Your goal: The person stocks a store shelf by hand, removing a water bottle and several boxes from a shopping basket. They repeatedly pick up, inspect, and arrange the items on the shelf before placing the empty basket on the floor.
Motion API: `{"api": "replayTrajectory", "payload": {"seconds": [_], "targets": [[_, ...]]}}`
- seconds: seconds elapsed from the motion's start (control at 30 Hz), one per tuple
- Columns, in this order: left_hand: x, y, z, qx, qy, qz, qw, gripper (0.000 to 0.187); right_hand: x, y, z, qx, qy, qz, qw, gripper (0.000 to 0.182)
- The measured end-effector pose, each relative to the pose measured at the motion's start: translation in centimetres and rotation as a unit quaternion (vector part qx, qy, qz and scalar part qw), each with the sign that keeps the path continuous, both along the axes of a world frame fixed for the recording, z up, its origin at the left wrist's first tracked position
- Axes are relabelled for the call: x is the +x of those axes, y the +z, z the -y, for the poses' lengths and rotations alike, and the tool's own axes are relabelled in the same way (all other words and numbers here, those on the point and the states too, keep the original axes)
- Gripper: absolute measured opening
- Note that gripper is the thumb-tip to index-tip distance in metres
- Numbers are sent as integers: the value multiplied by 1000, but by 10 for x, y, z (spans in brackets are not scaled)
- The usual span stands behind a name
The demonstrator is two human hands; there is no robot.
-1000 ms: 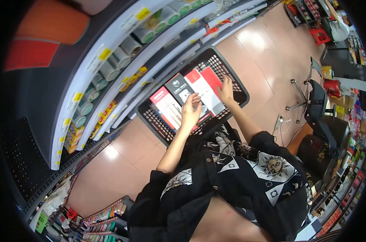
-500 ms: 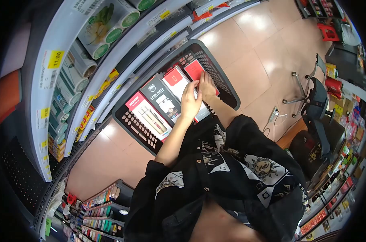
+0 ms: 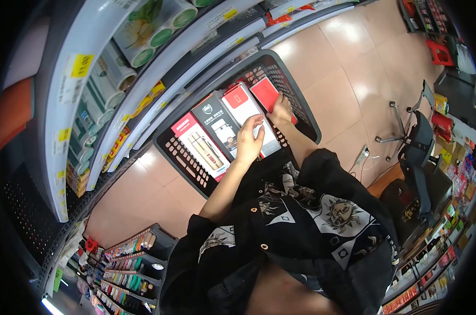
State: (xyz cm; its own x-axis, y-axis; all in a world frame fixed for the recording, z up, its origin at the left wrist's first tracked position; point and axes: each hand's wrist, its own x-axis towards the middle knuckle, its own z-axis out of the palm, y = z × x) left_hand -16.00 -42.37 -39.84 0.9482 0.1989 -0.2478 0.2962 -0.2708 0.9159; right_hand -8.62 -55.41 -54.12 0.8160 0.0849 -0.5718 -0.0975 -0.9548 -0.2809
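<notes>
A dark grey shopping basket (image 3: 307, 113) holds several upright-printed boxes lying side by side. They are a red and white box with a golden flask picture (image 3: 202, 152), a dark grey box with a white appliance picture (image 3: 217, 126), a white box with a red top (image 3: 238, 98) and a small red box (image 3: 264, 92). My right hand (image 3: 283, 111) grips the near right edge of the red box, its fingers wrapped partly out of sight. Over the white box hovers my left hand (image 3: 249, 139), fingers loosely bent and apart, nothing in them.
Shelving with price labels (image 3: 81, 65) and rolled goods (image 3: 167, 35) runs along the left, close to the basket. An office chair (image 3: 414, 139) stands at right, with a power strip (image 3: 361, 156) and cables on the tiled floor. A display rack (image 3: 138, 262) is at lower left.
My left hand has drawn back from my right hand, leaving a gap between them. The right hand stays at the red box, now at its right edge. The view has shifted slightly.
</notes>
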Motion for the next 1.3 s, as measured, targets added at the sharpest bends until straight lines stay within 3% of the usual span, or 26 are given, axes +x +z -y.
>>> {"api": "replayTrajectory", "payload": {"seconds": [0.13, 0.27, 0.3, 0.33, 0.4, 0.43, 0.53, 0.6, 0.67, 0.73, 0.8, 0.87, 0.93, 1.03, 1.13, 1.2, 1.23, 1.3], "targets": [[-4, 7, -11, -52, 34, -21, 998, 26, -17, 24, 5, 7, -26, 88, 996, 105], [-12, -7, -17, -102, 60, -60, 991, 37, -27, 74, 5, 48, -51, 139, 988, 103], [-11, -5, -23, -120, 24, -92, 988, 54, -30, 94, 4, 57, -63, 151, 985, 106], [-13, -3, -24, -119, 22, -82, 989, 54, -33, 111, 2, 60, -63, 161, 983, 106], [-12, 11, -24, -156, 10, -121, 980, 75, -37, 145, -1, 88, -84, 207, 971, 109], [-9, 18, -29, -183, -16, -159, 970, 98, -38, 163, -3, 92, -94, 210, 969, 109], [-8, 58, -26, -241, 15, -158, 957, 105, -44, 228, -13, 151, -104, 264, 947, 109], [-9, 87, -28, -263, 14, -125, 957, 115, -51, 258, -19, 168, -90, 294, 937, 111], [-13, 113, -30, -300, 3, 54, 952, 113, -61, 279, -28, 262, -62, 341, 901, 111], [-21, 138, -40, -282, 46, 85, 955, 103, -75, 310, -47, 311, -29, 379, 871, 105], [-37, 159, -55, -233, 69, 208, 947, 100, -87, 330, -67, 365, 3, 420, 831, 102], [-56, 180, -76, -203, 94, 253, 941, 91, -96, 336, -85, 413, 61, 468, 779, 100], [-78, 203, -103, -72, 104, 291, 948, 82, -99, 356, -110, 515, 126, 480, 699, 98], [-103, 210, -149, 13, 114, 375, 920, 70, -92, 382, -153, 576, 220, 522, 589, 97], [-103, 232, -210, 35, 123, 394, 910, 74, -83, 422, -201, 571, 277, 555, 539, 91], [-90, 269, -250, 106, 135, 454, 874, 78, -59, 381, -246, 646, 246, 384, 612, 84], [-83, 290, -266, 142, 139, 482, 853, 80, -54, 401, -269, 651, 236, 362, 624, 81], [-74, 340, -280, 216, 143, 529, 808, 83, -33, 425, -311, 619, 250, 474, 574, 89]]}}
